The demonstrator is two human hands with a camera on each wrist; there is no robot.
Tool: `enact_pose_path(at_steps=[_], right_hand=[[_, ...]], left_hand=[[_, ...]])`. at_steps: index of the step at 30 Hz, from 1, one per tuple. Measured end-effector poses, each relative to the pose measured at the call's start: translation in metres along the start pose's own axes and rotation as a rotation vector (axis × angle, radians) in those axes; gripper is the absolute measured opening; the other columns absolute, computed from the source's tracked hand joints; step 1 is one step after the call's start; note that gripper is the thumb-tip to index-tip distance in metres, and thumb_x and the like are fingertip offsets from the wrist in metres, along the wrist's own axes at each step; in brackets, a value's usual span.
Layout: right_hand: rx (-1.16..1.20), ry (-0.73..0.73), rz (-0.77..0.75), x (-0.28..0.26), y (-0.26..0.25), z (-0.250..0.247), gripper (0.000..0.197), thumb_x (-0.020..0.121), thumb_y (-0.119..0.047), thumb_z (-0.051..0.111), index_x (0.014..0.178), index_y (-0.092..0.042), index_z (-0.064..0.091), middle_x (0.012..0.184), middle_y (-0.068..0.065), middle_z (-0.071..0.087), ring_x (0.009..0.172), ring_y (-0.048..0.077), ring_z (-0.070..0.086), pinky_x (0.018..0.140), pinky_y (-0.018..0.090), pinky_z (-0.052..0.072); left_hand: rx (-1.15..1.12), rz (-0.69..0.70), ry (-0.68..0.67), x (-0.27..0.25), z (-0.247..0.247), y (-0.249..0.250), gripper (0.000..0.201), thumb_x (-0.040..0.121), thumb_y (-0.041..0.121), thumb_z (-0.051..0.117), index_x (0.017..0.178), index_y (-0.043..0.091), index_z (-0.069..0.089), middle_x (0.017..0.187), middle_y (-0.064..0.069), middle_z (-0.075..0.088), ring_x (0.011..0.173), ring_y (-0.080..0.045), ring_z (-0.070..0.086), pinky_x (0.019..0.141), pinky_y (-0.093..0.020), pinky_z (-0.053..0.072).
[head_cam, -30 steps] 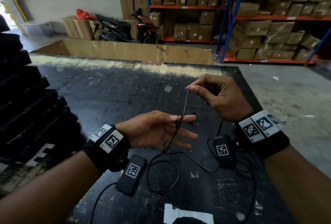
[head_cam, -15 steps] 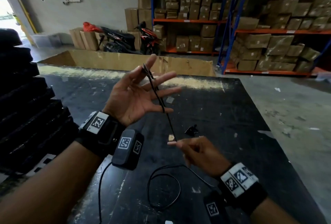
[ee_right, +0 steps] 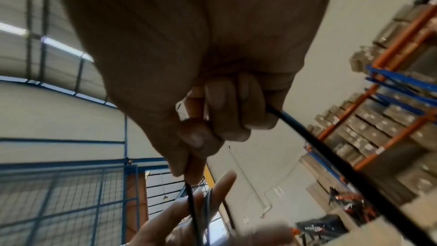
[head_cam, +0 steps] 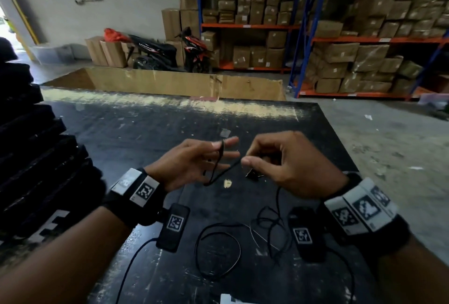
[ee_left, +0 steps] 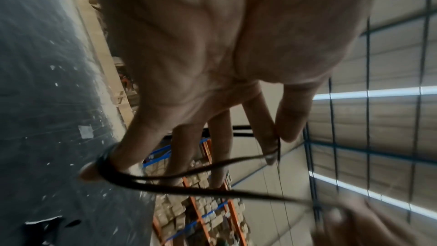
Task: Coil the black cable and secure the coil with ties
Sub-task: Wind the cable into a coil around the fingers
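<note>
The thin black cable (head_cam: 228, 168) runs taut between my two hands above the dark table (head_cam: 145, 133). My left hand (head_cam: 218, 155) has its fingers spread and straight, with turns of cable (ee_left: 189, 188) looped from the index finger to the little finger. Its thumb pins the cable against the index finger. My right hand (head_cam: 245, 160) sits just to the right and pinches the cable (ee_right: 331, 156) between thumb and forefinger, the other fingers curled. The rest of the cable (head_cam: 218, 250) lies in loose loops on the table below my wrists.
A small black piece (head_cam: 252, 174) lies on the table under my right hand, and a white paper (head_cam: 228, 299) at the near edge. Stacked black items (head_cam: 36, 157) line the left side. A cardboard box (head_cam: 170, 82) stands behind the table.
My left hand came down from its raised position. My right hand rose from near the table to beside it, carrying the cable across the left fingers.
</note>
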State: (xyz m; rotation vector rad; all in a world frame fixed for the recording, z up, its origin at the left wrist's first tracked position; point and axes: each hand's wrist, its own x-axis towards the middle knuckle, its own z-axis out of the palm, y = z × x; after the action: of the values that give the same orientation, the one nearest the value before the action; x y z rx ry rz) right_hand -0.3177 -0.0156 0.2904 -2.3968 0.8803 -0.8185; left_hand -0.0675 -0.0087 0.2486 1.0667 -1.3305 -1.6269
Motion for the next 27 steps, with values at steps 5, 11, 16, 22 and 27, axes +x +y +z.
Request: enact_pose_path(at_steps=[5, 11, 16, 22, 27], right_hand=[[0.097, 0.002, -0.071, 0.021, 0.01, -0.009, 0.009, 0.085, -0.015, 0.081, 0.083, -0.008, 0.077, 0.081, 0.0, 0.079, 0.074, 0.009, 0.075, 0.071, 0.026, 0.061], [0.434, 0.042, -0.059, 0.022, 0.024, 0.007, 0.012, 0.082, -0.004, 0.08, 0.087, 0.007, 0.075, 0.084, 0.027, 0.075, 0.073, 0.026, 0.069, 0.07, 0.036, 0.058], [0.607, 0.097, 0.052, 0.017, 0.047, 0.036, 0.026, 0.092, -0.016, 0.072, 0.094, 0.009, 0.074, 0.082, 0.038, 0.069, 0.06, 0.048, 0.059, 0.06, 0.039, 0.051], [0.63, 0.082, 0.15, 0.0, 0.06, 0.062, 0.016, 0.093, 0.001, 0.066, 0.102, 0.0, 0.078, 0.083, 0.017, 0.079, 0.07, 0.026, 0.074, 0.065, 0.033, 0.055], [0.682, -0.049, 0.279, -0.03, 0.047, 0.102, 0.027, 0.097, -0.038, 0.062, 0.087, -0.021, 0.081, 0.053, 0.006, 0.063, 0.042, 0.007, 0.052, 0.047, 0.019, 0.043]], left_hand=[[-0.004, -0.062, -0.154, -0.007, 0.017, -0.006, 0.046, 0.103, 0.021, 0.049, 0.135, -0.012, 0.057, 0.14, -0.012, 0.068, 0.128, -0.035, 0.064, 0.081, -0.036, 0.056], [-0.126, -0.086, -0.37, -0.019, 0.024, -0.006, 0.048, 0.097, 0.034, 0.062, 0.139, 0.011, 0.063, 0.146, -0.024, 0.059, 0.138, -0.05, 0.05, 0.104, -0.063, 0.042], [-0.287, -0.033, -0.547, -0.023, 0.029, -0.001, 0.04, 0.096, 0.031, 0.064, 0.132, 0.013, 0.068, 0.151, -0.033, 0.047, 0.142, -0.066, 0.03, 0.107, -0.085, 0.014], [-0.312, 0.054, -0.53, -0.02, 0.032, 0.004, 0.043, 0.098, 0.031, 0.061, 0.139, 0.018, 0.062, 0.155, -0.032, 0.04, 0.144, -0.066, 0.026, 0.105, -0.09, 0.008], [-0.347, 0.113, -0.326, -0.012, 0.03, 0.005, 0.047, 0.096, 0.031, 0.063, 0.142, 0.023, 0.06, 0.15, -0.025, 0.054, 0.141, -0.057, 0.042, 0.108, -0.084, 0.024]])
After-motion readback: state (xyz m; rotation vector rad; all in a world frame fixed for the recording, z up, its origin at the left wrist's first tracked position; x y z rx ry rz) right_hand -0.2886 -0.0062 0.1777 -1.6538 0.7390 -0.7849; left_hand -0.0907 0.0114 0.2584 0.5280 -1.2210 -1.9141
